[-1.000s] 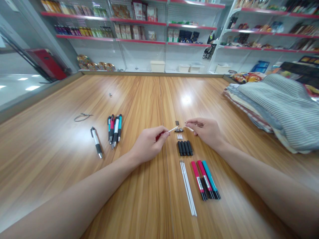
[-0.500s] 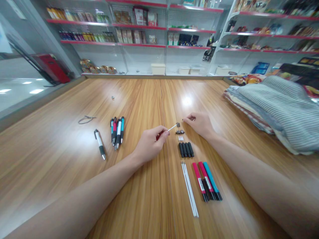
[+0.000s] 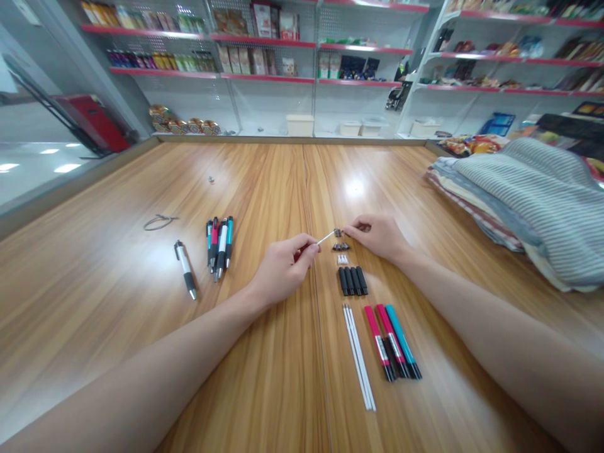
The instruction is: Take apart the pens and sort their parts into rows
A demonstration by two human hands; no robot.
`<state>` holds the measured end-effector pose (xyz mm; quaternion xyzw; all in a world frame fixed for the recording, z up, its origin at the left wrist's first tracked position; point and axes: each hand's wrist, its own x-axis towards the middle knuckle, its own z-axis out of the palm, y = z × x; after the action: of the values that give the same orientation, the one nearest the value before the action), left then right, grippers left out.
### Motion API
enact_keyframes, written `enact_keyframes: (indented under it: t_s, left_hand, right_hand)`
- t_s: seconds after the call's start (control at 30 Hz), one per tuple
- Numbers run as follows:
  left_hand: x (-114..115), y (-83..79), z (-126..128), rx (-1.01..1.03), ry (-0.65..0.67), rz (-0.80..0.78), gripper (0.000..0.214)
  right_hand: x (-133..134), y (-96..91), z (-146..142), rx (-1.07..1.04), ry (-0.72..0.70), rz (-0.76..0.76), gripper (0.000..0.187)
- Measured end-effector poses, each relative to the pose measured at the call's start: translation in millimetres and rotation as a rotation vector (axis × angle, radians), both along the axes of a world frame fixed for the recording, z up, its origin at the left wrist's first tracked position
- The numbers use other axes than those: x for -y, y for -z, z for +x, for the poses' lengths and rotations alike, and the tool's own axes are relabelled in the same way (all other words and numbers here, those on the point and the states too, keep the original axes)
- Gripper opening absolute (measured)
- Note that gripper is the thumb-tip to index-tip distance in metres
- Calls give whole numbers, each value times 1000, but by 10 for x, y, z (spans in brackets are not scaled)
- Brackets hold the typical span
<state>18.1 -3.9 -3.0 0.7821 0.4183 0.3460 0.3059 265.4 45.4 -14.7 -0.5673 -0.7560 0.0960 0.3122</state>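
Observation:
My left hand (image 3: 287, 264) is closed in a pinch on a thin white pen refill (image 3: 325, 238), whose tip points up and to the right. Beside that tip is my right hand (image 3: 377, 234), thumb and forefinger pressed together; whatever small part they hold is too tiny to name. Small dark springs (image 3: 337, 233) lie between the fingers of both hands. Below them sit metal pen tips (image 3: 340, 246), small white plastic pieces (image 3: 342, 259) and several black rubber grips (image 3: 353, 281) in a row. White refills (image 3: 358, 358) lie alongside pink and teal pen barrels (image 3: 401, 340).
Several whole click pens (image 3: 219, 248) are bunched on the left, with a single white and black pen (image 3: 185, 269) near them. A grey loop of cord (image 3: 160, 221) lies farther left. Folded striped cloth (image 3: 533, 201) is piled at right. Stocked shelves (image 3: 264, 78) stand behind the wooden table (image 3: 264, 390).
My right hand has come slightly left, so its fingertips are closer to the refill's tip. My left hand still grips the refill. The view has tilted a little.

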Motion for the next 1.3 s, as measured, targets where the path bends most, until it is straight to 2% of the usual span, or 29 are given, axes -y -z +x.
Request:
enact_keyframes:
  t_s: [0.13, 0.33, 0.73, 1.0, 1.3]
  left_hand:
    - [-2, -1, -2, 3, 9, 0, 26]
    - [-6, 9, -2, 8, 19, 6, 25]
    - [-6, 13, 1, 12, 14, 1, 26]
    - [1, 4, 0, 25, 14, -5, 26]
    - [2, 0, 3, 31, 19, 6, 26]
  right_hand:
    - [18, -6, 8, -38, -81, -16, 23]
    - [25, -20, 17, -19, -94, -35, 21]
    - [-18, 24, -12, 31, 28, -46, 27]
    - [17, -7, -14, 13, -46, -43, 25]
    - [-4, 13, -6, 12, -28, -34, 27]
